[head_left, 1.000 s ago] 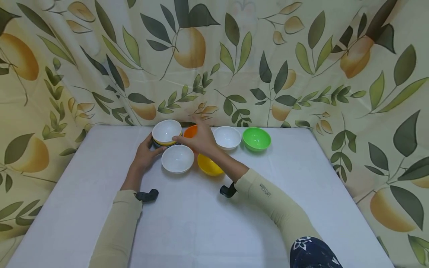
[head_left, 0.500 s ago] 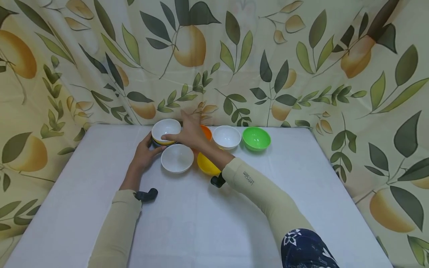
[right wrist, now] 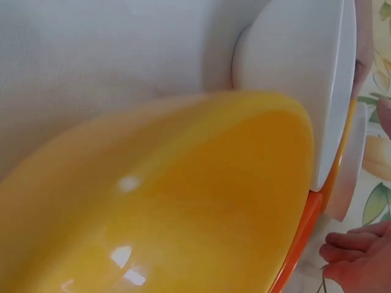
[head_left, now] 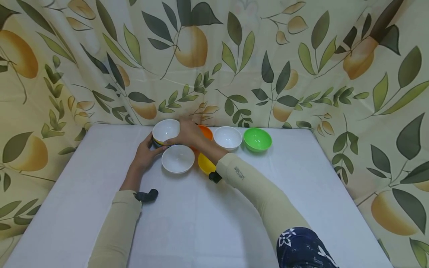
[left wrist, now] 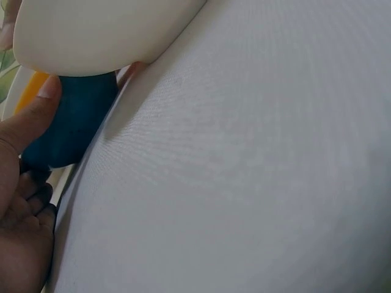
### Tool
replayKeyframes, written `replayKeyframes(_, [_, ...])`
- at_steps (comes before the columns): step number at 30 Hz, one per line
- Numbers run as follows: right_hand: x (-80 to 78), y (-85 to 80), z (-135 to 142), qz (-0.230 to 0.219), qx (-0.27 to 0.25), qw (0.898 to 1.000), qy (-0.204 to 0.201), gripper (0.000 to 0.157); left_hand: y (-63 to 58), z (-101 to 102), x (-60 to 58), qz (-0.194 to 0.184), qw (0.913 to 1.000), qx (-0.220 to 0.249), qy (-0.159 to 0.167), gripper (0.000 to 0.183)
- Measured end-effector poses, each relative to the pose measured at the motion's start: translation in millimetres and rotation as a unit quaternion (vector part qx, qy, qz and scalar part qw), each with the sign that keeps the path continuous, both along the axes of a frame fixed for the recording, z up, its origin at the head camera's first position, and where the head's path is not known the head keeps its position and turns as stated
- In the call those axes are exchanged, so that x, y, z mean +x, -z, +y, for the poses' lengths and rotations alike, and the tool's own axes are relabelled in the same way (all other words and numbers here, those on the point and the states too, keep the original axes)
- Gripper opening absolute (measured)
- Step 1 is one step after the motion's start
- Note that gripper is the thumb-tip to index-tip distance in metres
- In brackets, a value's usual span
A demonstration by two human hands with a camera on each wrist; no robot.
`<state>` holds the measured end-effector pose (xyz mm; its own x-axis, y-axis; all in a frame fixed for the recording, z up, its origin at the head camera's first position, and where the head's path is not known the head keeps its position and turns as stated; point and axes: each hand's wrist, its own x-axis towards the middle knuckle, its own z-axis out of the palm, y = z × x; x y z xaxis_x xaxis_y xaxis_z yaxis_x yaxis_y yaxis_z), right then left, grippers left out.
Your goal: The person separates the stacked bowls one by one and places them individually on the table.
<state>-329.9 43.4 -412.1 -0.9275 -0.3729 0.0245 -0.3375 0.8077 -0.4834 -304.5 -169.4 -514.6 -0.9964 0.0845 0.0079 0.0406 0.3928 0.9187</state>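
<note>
At the near edge, two beige sleeves, left (head_left: 115,227) and right (head_left: 264,197), extend over the white tabletop (head_left: 187,223). A black wrist device is fitted at each cuff.

Front row: the front white bowl (head_left: 178,159) stands upright just before the stack. To its right is the front yellow bowl (head_left: 205,163), partly covered by the right forearm.

Left hand (head_left: 145,154): curled around the left side of the stack. The thumb lies against the near side of the dark blue bowl (left wrist: 85,116) at the base; the fingers are behind it.

Stack, bottom to top: dark blue bowl, inner yellow bowl (left wrist: 30,91), top white bowl (head_left: 165,130).

Right hand (head_left: 187,133): spread wide at the right side of the top white bowl, thumb toward the near rim. Whether the fingers contact the bowl cannot be told.

Rear row, left to right, beyond the stack: orange bowl (head_left: 205,131), partly hidden by the right hand; rear white bowl (head_left: 228,137); green bowl (head_left: 257,140). Behind the tabletop hangs a fruit-and-leaf patterned cloth (head_left: 218,56).
</note>
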Motion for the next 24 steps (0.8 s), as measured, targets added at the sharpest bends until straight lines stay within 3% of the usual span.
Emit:
replayKeyframes(11, [-5.7,8.1,-2.6,0.003,0.009,1.000,-0.026,0.096,-0.4,-0.6,1.6,0.002,1.0000,-0.003,0.002,0.106])
replayKeyframes(24, [-3.0,8.9,-7.6,-0.011,0.020,1.000,0.012,0.094,-1.4,0.8,1.8,0.004,0.9999,-0.010,0.000,0.099])
